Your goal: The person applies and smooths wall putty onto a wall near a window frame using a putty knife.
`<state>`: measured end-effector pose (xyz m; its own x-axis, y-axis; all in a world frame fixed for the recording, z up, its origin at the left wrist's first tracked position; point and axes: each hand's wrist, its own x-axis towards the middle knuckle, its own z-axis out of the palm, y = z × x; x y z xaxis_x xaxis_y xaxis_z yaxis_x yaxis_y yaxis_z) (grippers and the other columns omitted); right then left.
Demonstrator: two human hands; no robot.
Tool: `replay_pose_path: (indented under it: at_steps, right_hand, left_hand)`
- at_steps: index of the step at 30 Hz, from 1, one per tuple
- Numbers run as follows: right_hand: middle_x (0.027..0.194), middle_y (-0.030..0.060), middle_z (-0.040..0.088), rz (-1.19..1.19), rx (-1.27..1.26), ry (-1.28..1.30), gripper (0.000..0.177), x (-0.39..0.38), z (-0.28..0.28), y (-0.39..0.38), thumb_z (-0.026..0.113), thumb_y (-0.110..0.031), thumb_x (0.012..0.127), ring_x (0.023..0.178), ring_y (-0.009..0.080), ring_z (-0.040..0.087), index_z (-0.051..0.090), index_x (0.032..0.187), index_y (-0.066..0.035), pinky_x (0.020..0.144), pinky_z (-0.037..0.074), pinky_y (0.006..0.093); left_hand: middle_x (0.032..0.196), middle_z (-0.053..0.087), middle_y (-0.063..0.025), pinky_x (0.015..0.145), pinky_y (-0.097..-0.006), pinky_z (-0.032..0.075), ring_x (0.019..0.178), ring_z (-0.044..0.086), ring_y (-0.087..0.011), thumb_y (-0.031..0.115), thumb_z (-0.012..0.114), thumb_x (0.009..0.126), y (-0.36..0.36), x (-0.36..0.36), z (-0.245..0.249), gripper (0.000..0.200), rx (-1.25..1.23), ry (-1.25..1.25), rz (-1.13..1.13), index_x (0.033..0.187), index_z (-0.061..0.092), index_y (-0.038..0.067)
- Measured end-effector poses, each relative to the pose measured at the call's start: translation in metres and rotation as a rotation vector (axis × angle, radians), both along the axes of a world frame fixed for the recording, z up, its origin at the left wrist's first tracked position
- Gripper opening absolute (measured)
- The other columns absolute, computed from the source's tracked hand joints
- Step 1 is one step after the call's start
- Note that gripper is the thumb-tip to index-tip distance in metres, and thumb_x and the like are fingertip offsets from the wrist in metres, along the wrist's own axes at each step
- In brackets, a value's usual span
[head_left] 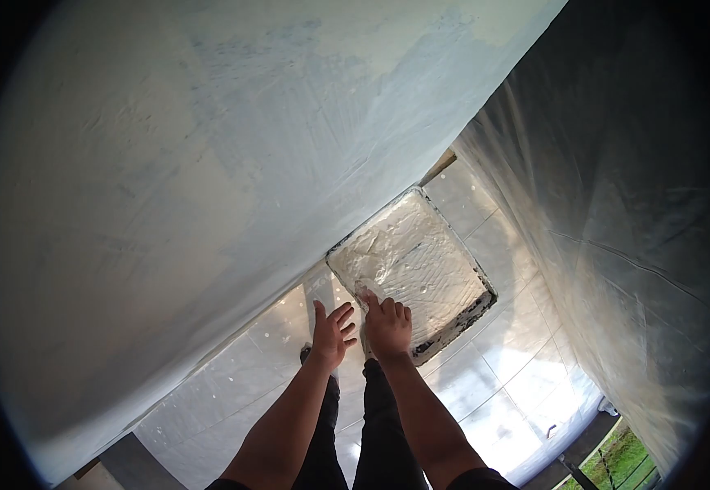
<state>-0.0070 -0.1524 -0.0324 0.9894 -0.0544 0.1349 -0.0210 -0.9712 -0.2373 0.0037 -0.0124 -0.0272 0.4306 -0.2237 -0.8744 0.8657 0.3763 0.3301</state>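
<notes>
A square, dark-edged slab or shallow tray [445, 269], its top coated with wet, cream-coloured paste, stands below me against the wall. My right hand [388, 328] is at its near left corner, with the fingers curled in. One digit of that hand points at the paste and looks smeared with it. Whatever the curled fingers may hold is hidden. Just left of it, my left hand [334, 333] hovers with fingers spread and nothing in it.
A large pale wall [232, 147] with patchy, smeared coating rises along the left. Clear plastic sheeting [608, 269] hangs on the right. Tiled floor [485, 367] under plastic film, with light spots, surrounds my legs [383, 433]. Grass [620, 457] shows at the lower right.
</notes>
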Motion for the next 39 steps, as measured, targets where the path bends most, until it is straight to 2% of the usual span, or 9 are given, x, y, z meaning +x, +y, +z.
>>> replay_pose_path:
  at_steps: [7,12,17,21,23,28,31,37,39]
  right_hand:
    - [0.082,0.0026,0.054,-0.089,0.043,0.081,0.036,-0.015,-0.003,0.035,0.067,-0.015,0.085,0.076,0.0229,0.06,0.068,0.121,-0.02,0.073,0.05,0.0394]
    - [0.083,0.0044,0.054,-0.104,0.122,0.105,0.04,-0.025,0.006,0.038,0.067,-0.014,0.085,0.078,0.0247,0.061,0.068,0.125,-0.018,0.075,0.051,0.0403]
    - [0.082,0.0062,0.055,-0.021,0.299,0.09,0.034,-0.037,0.038,0.017,0.069,-0.01,0.083,0.077,0.0272,0.06,0.072,0.117,-0.012,0.075,0.051,0.0425]
    - [0.082,0.0073,0.059,-0.12,0.381,0.027,0.023,-0.036,0.057,-0.003,0.07,-0.007,0.085,0.077,0.0258,0.062,0.074,0.108,-0.008,0.071,0.051,0.0398]
    - [0.082,0.0073,0.064,-0.6,0.699,0.008,0.01,-0.034,0.044,-0.006,0.073,-0.008,0.087,0.071,0.0211,0.062,0.072,0.097,-0.003,0.065,0.051,0.0352]
    - [0.082,0.0005,0.066,-1.239,1.567,0.162,0.015,-0.015,0.036,0.012,0.073,-0.011,0.09,0.064,0.0098,0.06,0.064,0.101,-0.006,0.052,0.045,0.0268]
    - [0.081,0.0021,0.062,-1.488,2.03,0.127,0.014,-0.012,0.021,0.044,0.071,-0.018,0.094,0.072,0.0154,0.062,0.063,0.101,-0.009,0.06,0.048,0.0296]
    - [0.082,0.005,0.061,-1.71,2.261,-0.145,0.015,-0.002,0.005,0.096,0.066,-0.018,0.098,0.075,0.0193,0.062,0.061,0.101,-0.005,0.065,0.053,0.0344]
    - [0.081,0.006,0.06,-1.725,2.237,-0.151,0.014,-0.007,0.007,0.102,0.065,-0.017,0.099,0.074,0.0193,0.062,0.06,0.1,-0.004,0.065,0.054,0.0334]
  left_hand:
    - [0.154,0.043,-0.009,0.121,-0.0539,0.02,0.145,0.035,-0.0274,0.097,0.014,0.081,0.006,-0.009,-0.017,0.12,-0.313,0.064,0.178,0.147,0.046,0.002]
    - [0.137,0.051,-0.005,0.12,-0.0475,0.023,0.137,0.039,-0.0281,0.103,0.011,0.073,0.015,-0.017,-0.034,0.127,-0.437,0.103,0.22,0.139,0.056,0.005]
    - [0.161,0.032,-0.0089,0.122,-0.0632,0.006,0.152,0.018,-0.0312,0.104,0.01,0.07,0.011,-0.016,-0.027,0.133,-0.354,0.095,0.134,0.154,0.041,0.006]
    - [0.169,0.019,-0.0116,0.122,-0.0637,0.005,0.157,0.006,-0.0328,0.104,0.011,0.07,0.008,-0.01,-0.011,0.133,-0.29,0.073,0.098,0.159,0.031,0.006]
    - [0.173,-0.002,-0.0097,0.121,-0.0658,-0.001,0.158,-0.006,-0.0314,0.103,0.01,0.071,0.01,-0.008,-0.013,0.132,-0.341,-0.006,-0.021,0.164,0.015,0.01]
    - [0.172,0.009,-0.0112,0.122,-0.0643,0.002,0.158,0.0,-0.0321,0.101,0.009,0.074,0.008,-0.007,-0.017,0.129,-0.223,0.039,0.005,0.162,0.023,0.009]
    - [0.171,0.014,-0.0126,0.122,-0.0634,0.005,0.158,0.003,-0.0316,0.101,0.008,0.075,0.018,-0.011,-0.022,0.128,-0.143,0.019,0.056,0.161,0.027,0.008]
    - [0.164,0.032,-0.0158,0.125,-0.0435,0.017,0.15,0.029,-0.0295,0.096,0.008,0.081,0.037,-0.022,-0.027,0.124,-0.112,0.092,0.162,0.158,0.033,0.002]
    - [0.143,0.053,-0.0135,0.113,-0.042,0.037,0.123,0.054,-0.0276,0.099,0.014,0.078,0.042,-0.027,-0.03,0.126,-0.088,0.052,0.13,0.154,0.041,0.002]
